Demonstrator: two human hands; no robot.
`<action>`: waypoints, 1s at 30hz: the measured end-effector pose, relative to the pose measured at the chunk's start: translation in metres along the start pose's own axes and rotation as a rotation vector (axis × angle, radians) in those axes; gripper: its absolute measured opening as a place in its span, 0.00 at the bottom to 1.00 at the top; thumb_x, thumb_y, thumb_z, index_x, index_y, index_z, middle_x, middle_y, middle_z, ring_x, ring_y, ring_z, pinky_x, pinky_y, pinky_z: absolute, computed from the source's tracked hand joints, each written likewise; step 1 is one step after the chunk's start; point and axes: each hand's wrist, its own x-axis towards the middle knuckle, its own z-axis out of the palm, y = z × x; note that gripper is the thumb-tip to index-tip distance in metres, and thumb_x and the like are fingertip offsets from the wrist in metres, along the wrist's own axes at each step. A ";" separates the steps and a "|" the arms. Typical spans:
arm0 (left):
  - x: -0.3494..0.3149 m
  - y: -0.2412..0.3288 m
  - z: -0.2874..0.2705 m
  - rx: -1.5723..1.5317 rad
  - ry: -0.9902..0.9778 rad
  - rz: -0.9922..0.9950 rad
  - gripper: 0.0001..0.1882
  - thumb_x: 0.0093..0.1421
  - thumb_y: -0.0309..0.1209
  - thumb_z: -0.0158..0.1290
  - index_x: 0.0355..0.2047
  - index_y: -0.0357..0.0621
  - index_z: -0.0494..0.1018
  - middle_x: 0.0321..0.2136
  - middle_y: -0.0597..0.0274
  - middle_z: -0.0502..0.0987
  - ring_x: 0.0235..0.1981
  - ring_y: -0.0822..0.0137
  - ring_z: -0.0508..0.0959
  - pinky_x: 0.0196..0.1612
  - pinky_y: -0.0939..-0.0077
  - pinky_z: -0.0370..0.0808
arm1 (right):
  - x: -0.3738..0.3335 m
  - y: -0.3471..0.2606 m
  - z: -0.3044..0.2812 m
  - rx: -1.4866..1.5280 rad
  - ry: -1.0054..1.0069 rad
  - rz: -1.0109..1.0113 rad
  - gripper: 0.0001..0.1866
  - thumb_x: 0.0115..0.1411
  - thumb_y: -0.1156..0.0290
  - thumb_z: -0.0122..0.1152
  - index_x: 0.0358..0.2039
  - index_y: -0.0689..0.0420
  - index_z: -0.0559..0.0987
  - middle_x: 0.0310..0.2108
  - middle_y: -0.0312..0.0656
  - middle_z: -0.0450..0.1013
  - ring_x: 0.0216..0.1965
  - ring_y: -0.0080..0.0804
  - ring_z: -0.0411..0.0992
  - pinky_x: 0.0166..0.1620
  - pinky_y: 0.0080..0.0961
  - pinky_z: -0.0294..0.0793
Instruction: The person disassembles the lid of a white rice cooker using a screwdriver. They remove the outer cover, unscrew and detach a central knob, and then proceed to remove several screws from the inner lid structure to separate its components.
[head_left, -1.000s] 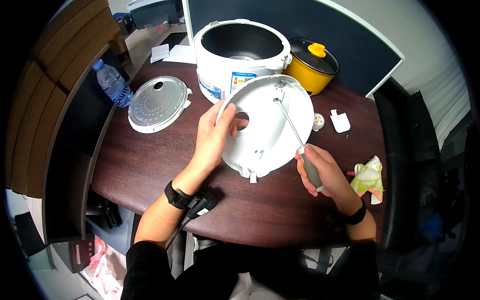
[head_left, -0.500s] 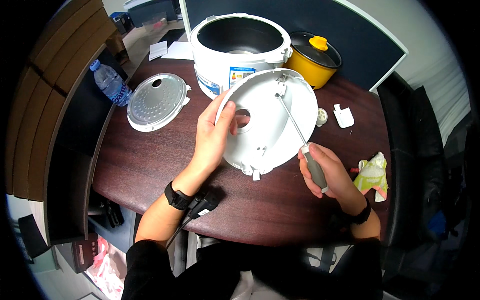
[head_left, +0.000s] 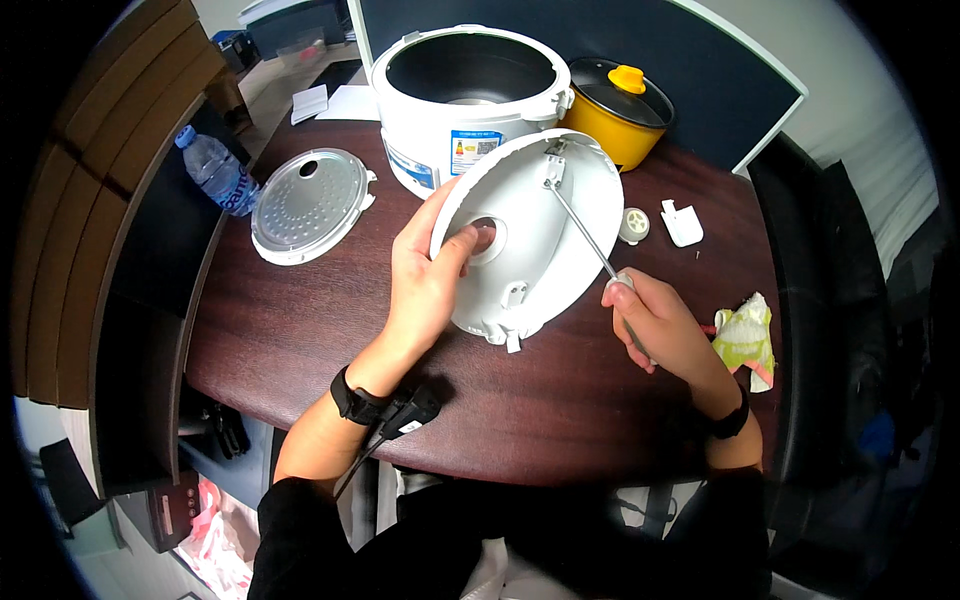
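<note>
My left hand [head_left: 425, 275] grips the white rice cooker lid shell [head_left: 545, 240] by its left side, the thumb at the round hole. The shell is tilted, its hollow inside toward me. In my right hand [head_left: 655, 320] is a screwdriver [head_left: 585, 235], fingers wrapped round the grey handle. Its tip meets a small white bracket [head_left: 553, 172] near the shell's upper rim; whether it sits in a screw is too small to tell. Behind the shell stands the white rice cooker body [head_left: 470, 90], open at the top with a dark inside.
A round metal inner lid [head_left: 310, 205] lies left, near a water bottle [head_left: 215, 170]. A yellow pot [head_left: 620, 115] stands at the back. To the right are a round cap [head_left: 634, 226], a white plastic piece [head_left: 682, 223] and a crumpled wrapper [head_left: 745, 340]. A black plug [head_left: 412, 410] lies by my left wrist.
The lid shell has tilted further and narrowed in view. My right hand has turned over the screwdriver handle, hiding more of it. My left thumb has shifted to the hole.
</note>
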 end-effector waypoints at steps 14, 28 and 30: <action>0.007 0.013 -0.004 -0.227 -0.189 -0.217 0.32 0.47 0.26 0.50 0.54 0.46 0.56 0.46 0.60 0.64 0.47 0.66 0.66 0.52 0.71 0.64 | 0.004 0.014 0.000 0.599 -0.238 0.081 0.20 0.67 0.55 0.34 0.38 0.62 0.65 0.14 0.36 0.62 0.06 0.20 0.57 0.08 0.18 0.57; -0.001 0.008 0.008 -0.156 -0.283 0.037 0.51 0.32 0.32 0.47 0.63 0.41 0.47 0.59 0.51 0.57 0.60 0.56 0.60 0.62 0.58 0.55 | -0.011 0.006 0.010 0.879 -0.398 0.075 0.22 0.67 0.51 0.30 0.36 0.59 0.63 0.15 0.37 0.64 0.06 0.24 0.58 0.08 0.20 0.59; -0.001 0.009 0.007 -0.155 -0.276 0.035 0.51 0.31 0.32 0.47 0.63 0.41 0.47 0.59 0.51 0.57 0.60 0.56 0.60 0.62 0.57 0.56 | -0.008 0.009 0.007 0.843 -0.395 0.073 0.23 0.67 0.50 0.30 0.34 0.59 0.64 0.15 0.38 0.64 0.06 0.24 0.58 0.08 0.19 0.59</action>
